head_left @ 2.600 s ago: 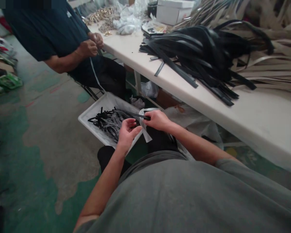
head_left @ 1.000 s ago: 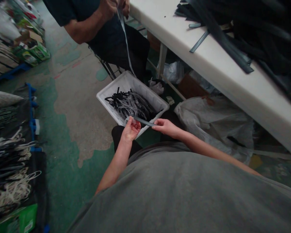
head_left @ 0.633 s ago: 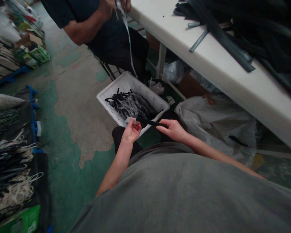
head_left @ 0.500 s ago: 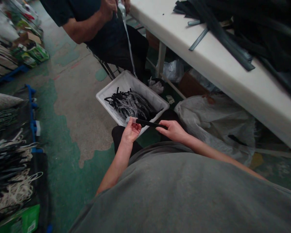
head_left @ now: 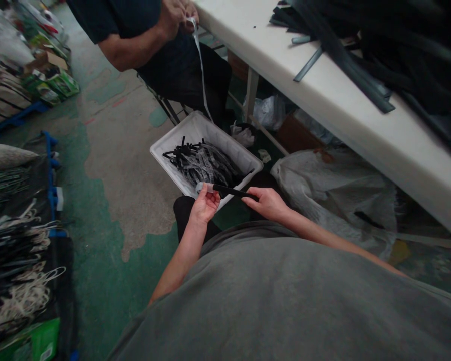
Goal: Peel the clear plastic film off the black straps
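Observation:
A narrow black strip (head_left: 231, 191) stretches between my two hands, over the near edge of a white plastic bin (head_left: 161, 150). My left hand (head_left: 206, 204) pinches its left end, where a pale, translucent band (head_left: 209, 187) shows at the fingertips. My right hand (head_left: 266, 201) is closed round the other end, its tip hidden in the fingers. Inside the bin lies a heap of black and grey strips (head_left: 203, 163), just beyond my left hand.
Across the bin sits a person (head_left: 135, 47) holding a long pale strip (head_left: 202, 70). A white table (head_left: 281, 82) at right bears piled black strips (head_left: 346, 65). Under it lies a whitish sack (head_left: 323, 185). Bundled cords (head_left: 22, 296) lie at left near a blue pallet (head_left: 52, 185).
My hands hold the black strip in nearly the same place. The seated person's hands have shifted slightly on the pale strip, whose upper end looks less bunched.

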Action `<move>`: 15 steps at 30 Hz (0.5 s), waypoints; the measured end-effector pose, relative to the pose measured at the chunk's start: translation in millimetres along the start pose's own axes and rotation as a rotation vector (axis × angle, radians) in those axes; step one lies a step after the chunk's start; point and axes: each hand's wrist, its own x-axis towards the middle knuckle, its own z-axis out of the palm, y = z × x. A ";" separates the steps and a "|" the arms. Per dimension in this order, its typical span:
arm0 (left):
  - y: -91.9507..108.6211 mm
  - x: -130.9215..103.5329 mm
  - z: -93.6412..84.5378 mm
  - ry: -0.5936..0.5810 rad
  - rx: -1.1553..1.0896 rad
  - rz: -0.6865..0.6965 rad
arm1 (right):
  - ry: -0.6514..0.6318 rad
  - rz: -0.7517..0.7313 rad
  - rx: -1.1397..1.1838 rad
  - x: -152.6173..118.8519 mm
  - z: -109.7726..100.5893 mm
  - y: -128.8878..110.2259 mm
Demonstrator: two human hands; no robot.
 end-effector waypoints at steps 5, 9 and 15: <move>-7.2 -0.6 -0.6 -0.016 0.033 0.030 | -0.048 0.050 -0.016 3.9 2.9 -2.8; -24.8 0.0 -2.1 -0.009 0.069 -0.003 | -0.090 0.033 0.057 13.4 13.4 -1.8; -45.9 7.5 -8.8 -0.023 0.114 -0.071 | -0.147 -0.068 0.279 13.0 26.0 4.2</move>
